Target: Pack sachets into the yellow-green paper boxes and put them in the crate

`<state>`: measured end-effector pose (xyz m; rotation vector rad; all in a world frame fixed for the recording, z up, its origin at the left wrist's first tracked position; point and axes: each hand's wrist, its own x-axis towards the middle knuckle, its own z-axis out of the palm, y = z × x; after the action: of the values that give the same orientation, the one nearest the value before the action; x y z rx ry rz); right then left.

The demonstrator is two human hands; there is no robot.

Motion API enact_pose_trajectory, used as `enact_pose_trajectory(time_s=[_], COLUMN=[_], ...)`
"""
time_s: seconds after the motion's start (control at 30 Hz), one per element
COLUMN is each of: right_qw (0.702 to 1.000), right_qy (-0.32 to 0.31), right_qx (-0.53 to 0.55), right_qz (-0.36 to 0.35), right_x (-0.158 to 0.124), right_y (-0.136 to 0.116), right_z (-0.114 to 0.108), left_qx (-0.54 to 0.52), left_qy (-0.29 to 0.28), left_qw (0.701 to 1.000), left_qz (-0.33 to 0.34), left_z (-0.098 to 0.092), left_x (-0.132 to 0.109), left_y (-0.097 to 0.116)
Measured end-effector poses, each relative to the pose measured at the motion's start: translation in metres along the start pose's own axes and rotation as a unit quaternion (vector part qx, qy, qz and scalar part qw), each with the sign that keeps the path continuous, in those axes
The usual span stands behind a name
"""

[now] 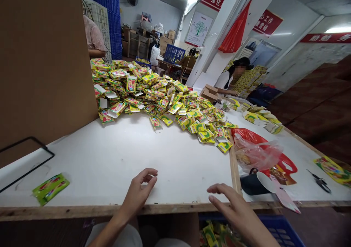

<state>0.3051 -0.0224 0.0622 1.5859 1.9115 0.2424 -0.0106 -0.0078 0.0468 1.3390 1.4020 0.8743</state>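
Note:
My left hand (pixel 141 188) hovers over the front edge of the white table (pixel 131 148), fingers curved and apart from the thumb, holding nothing. To the right, my right hand (pixel 229 201) is also empty, with thumb and fingers spread near the wooden strip. Beyond both hands lies a large heap of small yellow and green boxes (pixel 150 86), some with open white flaps. A green packet (pixel 51 188) lies flat at the table's left front, nearest my left hand's side.
A brown cardboard panel (pixel 46 64) and a black wire frame (pixel 30 139) stand at left. At right are a dark cup (pixel 251 184), plastic bags (pixel 257 154) and scissors (pixel 320 183). A blue crate (pixel 279 228) sits below the edge. A person (pixel 230 75) works behind.

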Motion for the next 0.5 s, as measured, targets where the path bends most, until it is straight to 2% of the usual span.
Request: enact_pose_trajectory(time_s=[0.07,0.13,0.17,0.27,0.37,0.43,0.5], right_qw=[1.0,0.998,0.997,0.996,0.996,0.995,0.993], right_qy=[0.017,0.041,0.041,0.058,0.062,0.063,0.072], right_qx=[-0.012,-0.008,0.004,0.028,0.057,0.076,0.092], right_qz=[-0.01,-0.051,-0.066,-0.054,-0.042,-0.03,-0.021], right_x=[0.019,0.059,0.085,0.167,0.23,0.253,0.26], right_y=[0.003,-0.017,-0.034,-0.095,-0.147,-0.165,-0.166], right_z=[-0.014,-0.042,-0.059,-0.107,-0.146,-0.161,-0.166], left_qx=[0.021,0.033,0.035,0.038,0.041,0.039,0.039], left_qy=[-0.012,-0.017,-0.015,-0.001,0.014,0.015,0.019], left_qw=[1.0,0.999,0.999,0.999,0.999,0.999,0.999], left_qz=[0.001,0.002,0.002,-0.001,0.007,0.012,0.015], left_z=[0.002,0.003,0.003,0.001,-0.002,-0.003,-0.004], left_x=[0.001,0.002,0.001,0.0,-0.002,-0.003,-0.002], left_y=[0.001,0.002,0.001,0.0,0.0,0.0,-0.001])
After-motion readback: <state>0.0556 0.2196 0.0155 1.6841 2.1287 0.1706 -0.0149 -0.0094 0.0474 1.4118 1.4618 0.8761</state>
